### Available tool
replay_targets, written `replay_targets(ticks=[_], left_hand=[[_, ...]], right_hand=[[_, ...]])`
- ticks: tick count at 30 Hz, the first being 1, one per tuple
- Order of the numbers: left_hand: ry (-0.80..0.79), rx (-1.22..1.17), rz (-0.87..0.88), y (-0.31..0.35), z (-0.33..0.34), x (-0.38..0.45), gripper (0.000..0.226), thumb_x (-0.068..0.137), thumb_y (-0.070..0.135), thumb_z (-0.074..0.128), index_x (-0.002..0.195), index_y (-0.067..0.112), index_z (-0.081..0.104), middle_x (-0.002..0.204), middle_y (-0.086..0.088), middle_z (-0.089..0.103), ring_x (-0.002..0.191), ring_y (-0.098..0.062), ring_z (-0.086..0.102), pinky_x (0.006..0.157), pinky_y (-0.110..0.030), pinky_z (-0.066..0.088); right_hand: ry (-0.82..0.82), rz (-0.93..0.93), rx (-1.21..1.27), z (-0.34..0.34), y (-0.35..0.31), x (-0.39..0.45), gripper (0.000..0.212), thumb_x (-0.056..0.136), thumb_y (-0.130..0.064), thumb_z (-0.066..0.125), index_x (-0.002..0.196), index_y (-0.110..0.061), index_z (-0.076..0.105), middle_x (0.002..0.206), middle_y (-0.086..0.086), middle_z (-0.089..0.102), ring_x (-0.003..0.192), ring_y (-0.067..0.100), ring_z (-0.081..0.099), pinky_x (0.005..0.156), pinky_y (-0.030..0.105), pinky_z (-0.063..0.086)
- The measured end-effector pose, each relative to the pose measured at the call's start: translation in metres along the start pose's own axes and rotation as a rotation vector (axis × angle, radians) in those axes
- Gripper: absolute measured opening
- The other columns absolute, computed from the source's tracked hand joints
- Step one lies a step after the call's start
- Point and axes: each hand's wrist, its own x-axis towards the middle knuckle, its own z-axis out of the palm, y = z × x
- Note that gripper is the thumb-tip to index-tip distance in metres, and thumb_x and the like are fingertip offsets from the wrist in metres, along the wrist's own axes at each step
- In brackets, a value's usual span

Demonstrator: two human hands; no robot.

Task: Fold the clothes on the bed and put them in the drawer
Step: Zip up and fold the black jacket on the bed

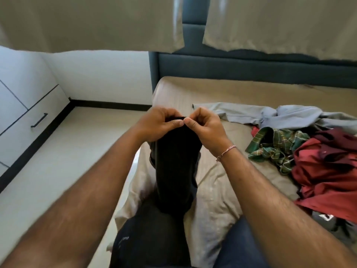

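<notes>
**op:** Pinching the black garment [173, 167] at its top edge, left hand [156, 125] and right hand [205, 128] side by side.

**reply:** Which way does it run?

**op:** Straight down from my grip toward me, over the bed [222, 93] edge.

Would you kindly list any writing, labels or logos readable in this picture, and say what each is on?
None can be read.
Small pale print on the black garment near the bottom edge: blurred, illegible.
White marking on the dark grey garment under the red clothes: partly hidden, illegible.
</notes>
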Motion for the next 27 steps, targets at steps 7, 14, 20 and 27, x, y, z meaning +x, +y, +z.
replay_targets(ticks=[7, 14, 20, 27], left_hand=[[0.224, 0.14, 0.352, 0.084, -0.06, 0.063, 0.008, 0.099, 0.017, 0.069, 0.102, 0.02, 0.075, 0.092, 0.015, 0.072, 0.089, -0.003, 0.068, 0.081, -0.011, 0.047], [0.161, 0.494, 0.303, 0.131, -0.173, 0.095, 0.015, 0.087, 0.045, 0.081, 0.093, 0.034, 0.074, 0.085, 0.018, 0.07, 0.083, -0.006, 0.068, 0.077, -0.028, 0.054], [0.226, 1.054, 0.192, 0.137, -0.212, 0.105, 0.034, 0.085, 0.054, 0.075, 0.072, 0.036, 0.05, 0.072, 0.014, 0.054, 0.076, -0.022, 0.056, 0.058, -0.03, 0.033], [0.467, 0.868, 0.26, 0.079, -0.131, 0.053, 0.029, 0.077, 0.027, 0.079, 0.073, 0.024, 0.05, 0.073, 0.003, 0.057, 0.067, -0.034, 0.061, 0.057, -0.032, 0.037]], right_hand=[[-0.333, 0.185, -0.375, -0.064, -0.063, 0.033, 0.028, 0.088, -0.019, 0.082, 0.114, -0.022, 0.072, 0.109, 0.001, 0.078, 0.104, 0.019, 0.074, 0.096, 0.041, 0.059], [-0.157, 0.198, -0.906, -0.142, -0.1, 0.051, 0.018, 0.093, -0.025, 0.075, 0.077, -0.03, 0.069, 0.075, -0.012, 0.07, 0.077, 0.01, 0.065, 0.074, 0.031, 0.051], [0.336, -0.074, -0.964, -0.163, -0.118, 0.05, 0.019, 0.09, -0.025, 0.073, 0.077, -0.039, 0.071, 0.073, -0.013, 0.071, 0.075, 0.017, 0.067, 0.065, 0.032, 0.047], [0.431, -0.261, -1.227, -0.142, -0.056, 0.002, 0.037, 0.072, -0.011, 0.071, 0.106, -0.025, 0.074, 0.096, 0.002, 0.073, 0.089, 0.033, 0.069, 0.075, 0.041, 0.057]])
